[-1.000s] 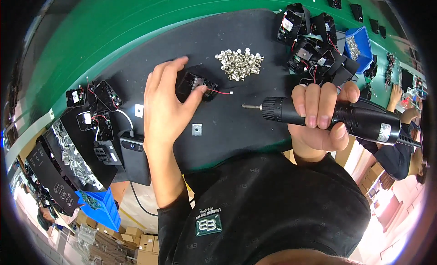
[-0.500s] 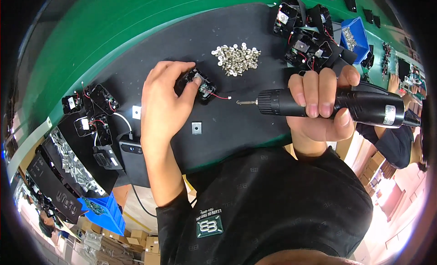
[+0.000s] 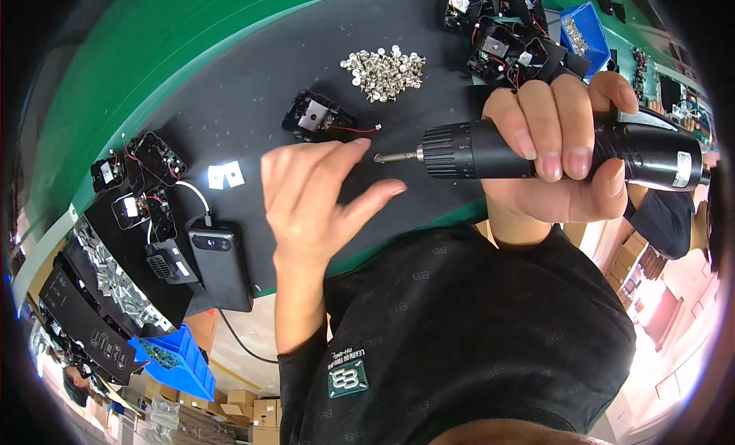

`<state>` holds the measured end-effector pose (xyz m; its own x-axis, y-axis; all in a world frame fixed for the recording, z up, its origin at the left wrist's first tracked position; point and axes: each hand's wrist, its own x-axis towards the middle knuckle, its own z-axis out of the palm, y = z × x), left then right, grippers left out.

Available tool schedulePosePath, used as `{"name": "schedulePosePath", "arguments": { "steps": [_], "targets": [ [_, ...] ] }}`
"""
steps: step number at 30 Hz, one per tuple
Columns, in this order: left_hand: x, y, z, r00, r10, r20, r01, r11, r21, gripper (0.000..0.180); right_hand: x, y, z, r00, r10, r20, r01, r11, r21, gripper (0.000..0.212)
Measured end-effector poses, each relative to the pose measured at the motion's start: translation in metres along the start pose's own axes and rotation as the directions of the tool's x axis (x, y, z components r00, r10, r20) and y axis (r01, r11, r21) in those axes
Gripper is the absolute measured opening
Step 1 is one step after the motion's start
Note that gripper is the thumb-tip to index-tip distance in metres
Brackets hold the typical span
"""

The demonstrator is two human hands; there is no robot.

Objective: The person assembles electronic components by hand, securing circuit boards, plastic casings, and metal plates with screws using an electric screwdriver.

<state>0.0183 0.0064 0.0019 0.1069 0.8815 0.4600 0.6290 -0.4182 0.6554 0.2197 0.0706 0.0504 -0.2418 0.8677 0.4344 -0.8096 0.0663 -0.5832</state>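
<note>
My right hand (image 3: 559, 150) is wrapped around a black electric screwdriver (image 3: 490, 150), held level with its bit pointing left. The bit (image 3: 394, 157) ends just short of my left hand (image 3: 314, 200). That hand is open, thumb and index finger spread around the space at the bit's tip, with nothing visible between them. Just beyond its fingers lies a black plastic housing (image 3: 331, 117) on the dark mat. A square metal plate (image 3: 312, 114) sits inside it, and a thin red wire (image 3: 354, 129) runs out to a small white connector.
A pile of screws (image 3: 385, 73) lies beyond the housing. More housings (image 3: 505, 51) and a blue screw bin (image 3: 586, 39) stand far right. To the left are two metal plates (image 3: 224, 175), wired housings (image 3: 153, 158), a black power bank (image 3: 222, 265) and a tray of metal parts (image 3: 122, 280).
My left hand has let go of the housing and drawn back toward me, beside the bit. The screwdriver stays in my right hand. The whole view has shifted slightly.
</note>
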Motion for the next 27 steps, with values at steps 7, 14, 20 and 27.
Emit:
{"name": "schedulePosePath", "arguments": {
  "steps": [7,14,20,27],
  "targets": [
    [-0.005,0.01,0.008,0.995,-0.095,-0.013,0.093,0.989,-0.117,0.026,-0.007,0.001,0.006,1.0,0.003,0.024,-0.003,1.0,-0.005,0.043],
    [-0.011,0.007,0.006,0.988,-0.151,-0.006,0.14,0.926,-0.35,0.021,-0.005,-0.007,0.012,0.999,-0.013,0.032,0.013,1.0,0.02,0.044],
    [-0.011,0.006,0.005,0.996,-0.081,-0.048,0.057,0.921,-0.386,0.023,-0.005,-0.006,0.011,0.999,0.003,0.051,-0.006,0.998,0.063,0.044],
    [-0.01,0.0,0.008,0.999,-0.053,-0.006,0.045,0.898,-0.437,0.022,-0.002,-0.006,0.009,0.996,0.033,0.083,-0.038,0.998,0.057,0.042]
  ]
}}
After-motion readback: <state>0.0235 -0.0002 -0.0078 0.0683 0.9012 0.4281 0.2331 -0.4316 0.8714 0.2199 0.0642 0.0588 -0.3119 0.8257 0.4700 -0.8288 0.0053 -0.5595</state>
